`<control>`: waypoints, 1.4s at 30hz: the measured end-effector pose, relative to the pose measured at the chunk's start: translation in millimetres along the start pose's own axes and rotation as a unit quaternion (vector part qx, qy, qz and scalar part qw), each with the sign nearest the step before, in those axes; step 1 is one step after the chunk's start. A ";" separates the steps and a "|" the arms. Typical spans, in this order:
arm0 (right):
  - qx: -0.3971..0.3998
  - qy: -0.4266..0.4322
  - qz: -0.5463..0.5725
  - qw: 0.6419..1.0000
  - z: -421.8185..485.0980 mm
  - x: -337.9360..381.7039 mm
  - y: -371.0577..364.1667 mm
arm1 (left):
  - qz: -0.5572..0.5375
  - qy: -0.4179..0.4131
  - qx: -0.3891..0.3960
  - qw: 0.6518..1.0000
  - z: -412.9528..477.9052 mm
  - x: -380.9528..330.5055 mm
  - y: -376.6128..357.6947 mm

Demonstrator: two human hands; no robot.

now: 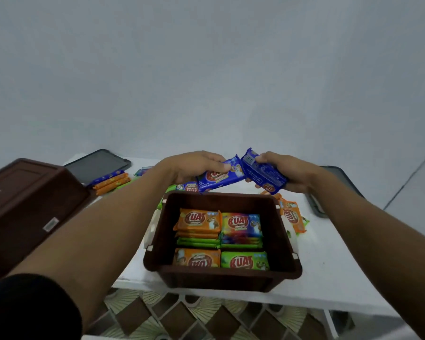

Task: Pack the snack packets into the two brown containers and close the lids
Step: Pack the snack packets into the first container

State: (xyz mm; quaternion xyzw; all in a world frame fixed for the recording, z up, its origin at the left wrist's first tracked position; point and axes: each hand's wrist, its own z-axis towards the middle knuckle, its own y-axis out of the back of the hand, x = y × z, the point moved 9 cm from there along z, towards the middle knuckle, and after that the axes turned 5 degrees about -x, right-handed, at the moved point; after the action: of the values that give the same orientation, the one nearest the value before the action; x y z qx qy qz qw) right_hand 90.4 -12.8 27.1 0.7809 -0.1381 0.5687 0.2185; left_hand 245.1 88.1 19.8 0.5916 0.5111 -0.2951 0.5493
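**Holding blue packets above the open container: risks and count**

Gripping goods in both hands. The left hand (196, 168) has its fingers curled round one blue Kuat packet (221, 179). The right hand (290, 174) is clasped round a blue bundle (264, 175), apparently two packets, though the number is not certain. Both loads sit above the far rim of the open brown container (221, 274), centre frame, and nearly touch each other.

Risks, as judged:
- The wrappers look glossy, so a packet could slip from the right-hand bundle and land on the white table (329, 278) behind the container.
- Packets dropped unevenly on the stacks could ride up and stop the lid seating.
- The container stands near the table's lower edge, so a downward push could shift it.

Count:
- Brown containers: two. One is open. The second container (22, 204) is at the left of the frame, and whether its lid is on cannot be told.
- Dark lids: two, upper left (98, 165) and right (339, 182).
- Stacks inside: four showing, with orange, mixed-colour and green tops.
- Loose groups on the table: three, a left pile (111, 181), some behind the container (184, 187) and orange packets on the right (291, 214).
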 end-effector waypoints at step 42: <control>0.179 -0.090 -0.522 0.829 -55.9 -96.1 -114.3 | 0.445 0.155 0.279 0.837 -81.8 101.3 -80.0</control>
State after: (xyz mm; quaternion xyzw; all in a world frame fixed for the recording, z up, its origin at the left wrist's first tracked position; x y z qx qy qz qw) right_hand 66.9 110.9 -70.8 0.8097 0.3750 0.3123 0.3260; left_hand 184.1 184.3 -82.1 0.9214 0.1674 -0.0533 0.3468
